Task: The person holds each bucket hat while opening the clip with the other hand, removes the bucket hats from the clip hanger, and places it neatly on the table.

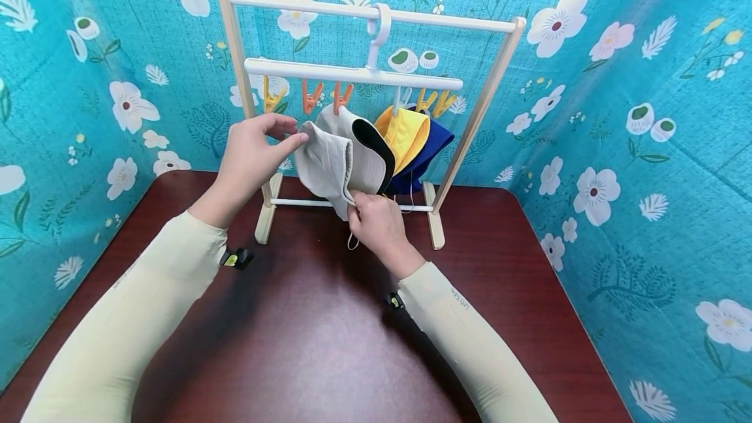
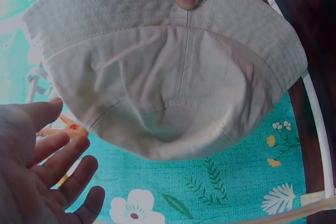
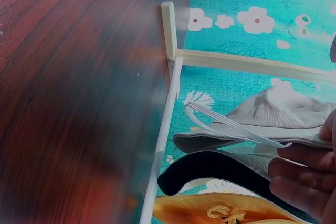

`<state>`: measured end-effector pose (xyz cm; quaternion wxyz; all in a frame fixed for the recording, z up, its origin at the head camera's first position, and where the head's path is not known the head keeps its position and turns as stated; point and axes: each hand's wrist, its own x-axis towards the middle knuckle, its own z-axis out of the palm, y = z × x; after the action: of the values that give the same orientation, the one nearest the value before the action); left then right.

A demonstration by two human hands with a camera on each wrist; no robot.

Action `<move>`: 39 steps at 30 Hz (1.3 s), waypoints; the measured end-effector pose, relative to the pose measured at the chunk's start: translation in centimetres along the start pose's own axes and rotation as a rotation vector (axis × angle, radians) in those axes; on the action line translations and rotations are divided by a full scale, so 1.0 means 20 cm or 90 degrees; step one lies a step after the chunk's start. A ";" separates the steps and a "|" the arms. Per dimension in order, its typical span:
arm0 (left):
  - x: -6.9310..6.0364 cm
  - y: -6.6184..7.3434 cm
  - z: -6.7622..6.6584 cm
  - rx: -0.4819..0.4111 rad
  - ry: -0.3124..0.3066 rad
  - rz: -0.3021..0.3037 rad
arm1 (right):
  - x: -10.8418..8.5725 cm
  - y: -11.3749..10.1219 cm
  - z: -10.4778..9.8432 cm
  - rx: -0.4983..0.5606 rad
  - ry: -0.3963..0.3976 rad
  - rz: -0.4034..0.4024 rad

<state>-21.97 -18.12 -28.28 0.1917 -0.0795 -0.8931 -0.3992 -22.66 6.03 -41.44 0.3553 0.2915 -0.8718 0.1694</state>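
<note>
A beige bucket hat (image 1: 322,160) is pinched at its brim by my right hand (image 1: 378,226), the thumb lying on the outside of the brim in the left wrist view. A white cord loop (image 3: 226,121) dangles from this hat. My left hand (image 1: 251,150) is beside the hat's crown, fingers loosely spread. In the left wrist view its thumb and fingers look apart from the cloth, holding nothing. An orange clip (image 2: 71,126) shows just behind those fingers. Behind the held hat hangs another light hat (image 1: 370,165) with a black brim edge, under an orange clip (image 1: 343,98).
A yellow hat (image 1: 402,132) and a dark blue hat (image 1: 435,149) hang further right. The white hanger (image 1: 352,74) carries several clips, including an orange one (image 1: 311,96) and a yellow one (image 1: 273,94). It hooks on a wooden rack (image 1: 476,116) standing on the dark red table (image 1: 329,331).
</note>
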 end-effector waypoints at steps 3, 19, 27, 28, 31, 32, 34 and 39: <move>-0.03 -0.02 -0.02 0.005 0.008 0.019 | 0.00 0.00 0.00 0.005 0.006 -0.004; -0.18 -0.14 -0.05 0.069 0.045 0.085 | -0.01 -0.01 -0.01 0.018 0.002 -0.020; -0.27 -0.20 -0.05 0.057 0.056 0.093 | -0.02 -0.02 -0.01 0.021 0.017 -0.029; -0.28 -0.20 -0.05 0.056 0.058 0.096 | -0.02 -0.02 -0.01 0.021 0.019 -0.031; -0.32 -0.22 -0.06 0.060 0.066 0.110 | -0.02 -0.01 -0.01 0.018 0.026 -0.038; -0.33 -0.23 -0.06 0.062 0.068 0.114 | -0.02 -0.01 0.00 0.016 0.026 -0.040; -0.35 -0.24 -0.06 0.066 0.069 0.117 | -0.03 -0.01 0.00 0.015 0.026 -0.043; -0.40 -0.27 -0.07 0.062 0.073 0.115 | -0.03 -0.02 0.00 0.021 0.019 -0.053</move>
<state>-15.94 -22.67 -34.38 0.2814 -0.1275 -0.8883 -0.3399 -22.04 6.02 -41.78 0.3705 0.3306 -0.8506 0.1730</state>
